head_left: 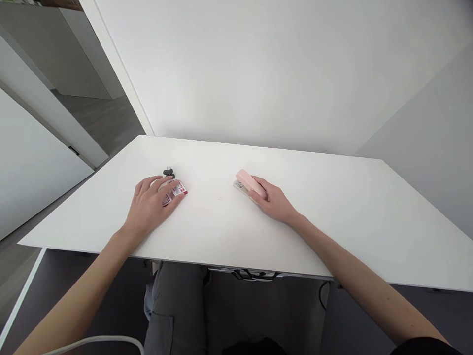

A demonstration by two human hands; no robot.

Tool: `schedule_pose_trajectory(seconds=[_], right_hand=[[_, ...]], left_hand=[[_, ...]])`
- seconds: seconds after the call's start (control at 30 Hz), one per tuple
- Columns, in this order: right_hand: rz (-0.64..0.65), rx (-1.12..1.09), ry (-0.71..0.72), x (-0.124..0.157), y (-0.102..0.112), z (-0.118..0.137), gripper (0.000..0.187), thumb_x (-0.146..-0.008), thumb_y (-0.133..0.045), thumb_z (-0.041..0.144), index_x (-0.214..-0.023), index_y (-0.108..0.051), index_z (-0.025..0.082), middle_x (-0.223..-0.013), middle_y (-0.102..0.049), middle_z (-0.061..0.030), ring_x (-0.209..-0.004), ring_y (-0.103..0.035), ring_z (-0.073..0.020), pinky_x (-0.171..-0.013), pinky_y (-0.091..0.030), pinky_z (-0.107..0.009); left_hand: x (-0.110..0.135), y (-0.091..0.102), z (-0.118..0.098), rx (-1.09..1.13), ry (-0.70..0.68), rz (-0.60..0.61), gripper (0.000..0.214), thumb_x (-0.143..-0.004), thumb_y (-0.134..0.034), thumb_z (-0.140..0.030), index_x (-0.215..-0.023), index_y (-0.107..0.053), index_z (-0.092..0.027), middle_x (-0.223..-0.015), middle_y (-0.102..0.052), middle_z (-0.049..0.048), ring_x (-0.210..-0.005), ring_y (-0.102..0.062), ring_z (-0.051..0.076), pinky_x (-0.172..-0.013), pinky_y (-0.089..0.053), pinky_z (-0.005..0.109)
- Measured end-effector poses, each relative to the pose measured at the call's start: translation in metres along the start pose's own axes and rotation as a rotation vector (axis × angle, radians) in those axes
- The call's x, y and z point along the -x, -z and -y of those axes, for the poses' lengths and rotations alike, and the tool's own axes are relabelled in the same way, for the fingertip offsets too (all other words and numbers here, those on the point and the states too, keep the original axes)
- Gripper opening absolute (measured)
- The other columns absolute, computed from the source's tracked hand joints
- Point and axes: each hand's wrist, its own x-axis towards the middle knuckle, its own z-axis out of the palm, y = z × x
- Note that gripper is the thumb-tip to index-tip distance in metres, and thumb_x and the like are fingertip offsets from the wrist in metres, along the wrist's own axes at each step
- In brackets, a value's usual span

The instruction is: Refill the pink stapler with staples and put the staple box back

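My left hand [150, 201] rests at the left of the desk over a small red-and-white box [179, 189], its fingers spread and partly covering it. The index finger crosses the top of the box and the thumb lies along its near side. Just beyond the fingertips sits a small black object with a metallic tip [168, 171], shaped like a staple remover. Near the middle, my right hand [271, 197] is wrapped round a pink stapler [251, 182]. The stapler's top arm is raised at an angle above its pale base, which lies on or close to the desktop.
The white desk [207, 231] meets a white wall [251, 74] along its back edge. Under the front edge are dark panels, a black metal fitting [254, 274] and my legs [177, 305]. A pale cable [99, 339] curves at lower left.
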Motion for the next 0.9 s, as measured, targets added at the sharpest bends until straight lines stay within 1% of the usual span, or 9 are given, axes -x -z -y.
schedule_pose_trajectory(seconds=[0.13,0.27,0.37,0.43,0.57,0.63,0.73,0.8,0.9], right_hand=[[-0.004,-0.009,-0.002,0.000,0.000,0.001,0.050,-0.108,-0.052,0.051,-0.153,-0.056,0.030,-0.141,-0.072,-0.0087,-0.114,-0.070,-0.0326,-0.095,-0.058,-0.049],[-0.041,0.001,0.004,0.000,-0.002,-0.001,0.043,-0.106,-0.055,0.051,-0.141,-0.064,0.028,-0.133,-0.075,-0.0091,-0.109,-0.070,-0.0319,-0.092,-0.057,-0.048],[-0.072,-0.020,0.024,0.000,-0.003,-0.002,0.035,-0.105,-0.057,0.049,-0.130,-0.067,0.027,-0.124,-0.076,-0.0089,-0.105,-0.070,-0.0303,-0.088,-0.057,-0.046],[-0.069,-0.032,0.044,0.001,-0.003,-0.001,0.031,-0.103,-0.059,0.046,-0.127,-0.067,0.027,-0.119,-0.076,-0.0084,-0.102,-0.070,-0.0292,-0.086,-0.056,-0.044],[-0.051,-0.041,0.084,0.002,-0.003,0.001,0.028,-0.101,-0.061,0.039,-0.126,-0.065,0.026,-0.118,-0.075,-0.0084,-0.100,-0.069,-0.0283,-0.086,-0.056,-0.044],[-0.039,-0.042,0.092,0.002,-0.003,0.002,0.029,-0.100,-0.060,0.038,-0.126,-0.063,0.026,-0.120,-0.075,-0.0092,-0.101,-0.069,-0.0288,-0.084,-0.057,-0.044],[-0.031,-0.036,0.103,0.002,-0.003,0.002,0.030,-0.101,-0.060,0.040,-0.128,-0.062,0.026,-0.124,-0.075,-0.0101,-0.104,-0.070,-0.0299,-0.084,-0.057,-0.044],[-0.036,-0.032,0.115,0.001,-0.003,0.002,0.032,-0.102,-0.062,0.044,-0.129,-0.062,0.027,-0.124,-0.074,-0.0097,-0.106,-0.070,-0.0300,-0.088,-0.057,-0.045],[-0.035,-0.014,0.123,0.001,-0.004,0.000,0.033,-0.103,-0.064,0.051,-0.126,-0.063,0.028,-0.120,-0.075,-0.0087,-0.104,-0.069,-0.0297,-0.089,-0.056,-0.046]], left_hand=[[0.000,0.003,-0.009,0.021,0.045,-0.041,0.049,-0.099,-0.060,-0.058,-0.139,-0.069,-0.031,-0.153,-0.062,0.0107,-0.147,-0.048,0.042,-0.125,-0.032,0.064],[-0.003,-0.002,-0.025,0.045,-0.034,-0.009,0.043,-0.103,-0.057,-0.053,-0.137,-0.066,-0.030,-0.152,-0.061,0.0117,-0.146,-0.048,0.040,-0.123,-0.035,0.063],[-0.009,-0.013,-0.044,0.132,-0.143,0.033,0.041,-0.106,-0.054,-0.051,-0.137,-0.065,-0.029,-0.148,-0.064,0.0118,-0.143,-0.053,0.035,-0.122,-0.038,0.058],[-0.015,-0.023,-0.059,0.219,-0.213,0.062,0.040,-0.106,-0.054,-0.050,-0.137,-0.065,-0.027,-0.145,-0.067,0.0114,-0.139,-0.056,0.033,-0.122,-0.040,0.054],[-0.029,-0.044,-0.092,0.363,-0.267,0.088,0.039,-0.105,-0.060,-0.050,-0.132,-0.069,-0.023,-0.135,-0.073,0.0111,-0.132,-0.061,0.031,-0.117,-0.045,0.051],[-0.036,-0.052,-0.105,0.443,-0.250,0.096,0.037,-0.104,-0.063,-0.049,-0.128,-0.073,-0.023,-0.131,-0.076,0.0097,-0.128,-0.063,0.030,-0.114,-0.047,0.050],[-0.044,-0.059,-0.120,0.570,-0.177,0.158,0.030,-0.102,-0.066,-0.048,-0.118,-0.077,-0.026,-0.123,-0.079,0.0055,-0.122,-0.066,0.029,-0.108,-0.050,0.047],[-0.047,-0.060,-0.125,0.634,-0.117,0.194,0.028,-0.101,-0.068,-0.050,-0.112,-0.079,-0.028,-0.118,-0.081,0.0034,-0.117,-0.068,0.028,-0.103,-0.052,0.045],[-0.047,-0.060,-0.129,0.682,-0.064,0.207,0.026,-0.098,-0.070,-0.051,-0.105,-0.080,-0.028,-0.112,-0.082,0.0019,-0.109,-0.070,0.027,-0.097,-0.054,0.043]])
